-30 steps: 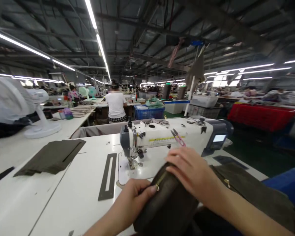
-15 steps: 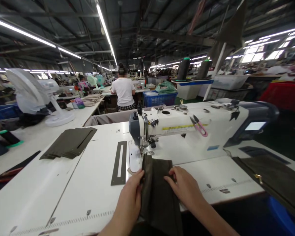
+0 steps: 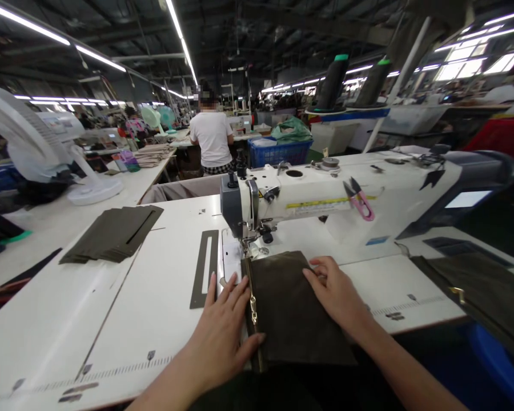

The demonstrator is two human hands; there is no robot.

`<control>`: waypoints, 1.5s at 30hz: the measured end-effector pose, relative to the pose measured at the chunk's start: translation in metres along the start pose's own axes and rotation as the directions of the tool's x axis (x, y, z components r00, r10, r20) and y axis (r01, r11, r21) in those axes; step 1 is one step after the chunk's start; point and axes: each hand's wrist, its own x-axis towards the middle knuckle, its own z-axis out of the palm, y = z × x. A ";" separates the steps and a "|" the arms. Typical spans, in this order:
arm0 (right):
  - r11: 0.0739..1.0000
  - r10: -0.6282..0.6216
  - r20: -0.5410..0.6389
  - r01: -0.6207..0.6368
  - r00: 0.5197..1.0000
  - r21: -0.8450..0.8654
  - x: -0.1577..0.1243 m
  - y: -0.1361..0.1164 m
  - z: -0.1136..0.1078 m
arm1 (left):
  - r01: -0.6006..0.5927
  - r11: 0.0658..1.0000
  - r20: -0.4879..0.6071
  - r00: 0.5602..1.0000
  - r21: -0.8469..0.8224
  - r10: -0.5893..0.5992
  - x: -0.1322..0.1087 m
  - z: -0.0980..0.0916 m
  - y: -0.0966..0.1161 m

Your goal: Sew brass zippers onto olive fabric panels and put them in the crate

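Note:
A dark olive fabric piece (image 3: 289, 311) with a brass zipper along its left edge lies flat on the white table, its far end under the presser foot of the white sewing machine (image 3: 308, 200). My left hand (image 3: 223, 331) lies flat with fingers spread on the table, its thumb on the fabric's left edge by the zipper. My right hand (image 3: 336, 291) presses on the fabric's right edge, fingers extended.
A stack of olive fabric pieces (image 3: 111, 234) lies at the left. A dark metal guide strip (image 3: 204, 268) sits left of the needle. Pink thread snips (image 3: 360, 200) rest on the machine. More olive fabric (image 3: 480, 291) lies at the right. A white fan (image 3: 34, 142) and a seated person (image 3: 212, 140) are beyond.
The fabric, bunched in both hands a second ago, has been spread flat and slid under the presser foot. Both hands have opened out onto its edges.

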 end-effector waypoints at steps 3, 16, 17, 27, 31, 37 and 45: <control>1.000 0.023 0.044 -0.022 0.999 -0.014 0.011 -0.005 0.003 | -0.009 1.000 0.030 1.000 -0.003 0.010 0.008 -0.001 -0.008; 0.613 -0.372 0.113 0.335 0.921 -0.716 0.026 -0.026 0.009 | -0.005 0.998 0.109 0.994 0.062 -0.002 0.043 0.004 -0.017; 0.586 -0.457 0.150 0.424 0.877 -0.691 0.018 -0.031 0.010 | -0.004 0.998 0.114 0.994 0.063 -0.004 0.043 0.005 -0.018; 0.632 -0.417 0.343 0.539 0.842 -0.557 -0.019 0.013 -0.009 | 0.035 0.998 0.181 0.983 0.058 -0.045 0.043 0.000 -0.013; 0.624 -0.517 0.321 0.606 0.793 -0.493 -0.001 -0.022 0.007 | 0.050 0.998 0.218 0.974 0.047 -0.059 0.043 -0.001 -0.012; 0.646 -0.499 0.418 0.647 0.759 -0.405 0.010 -0.026 0.048 | 0.055 0.998 0.151 0.987 0.011 -0.056 0.040 0.002 -0.012; 0.654 -0.610 0.332 0.694 0.719 -0.302 0.010 -0.020 0.043 | 0.096 0.967 -0.186 0.972 -0.238 -0.142 0.026 0.007 0.006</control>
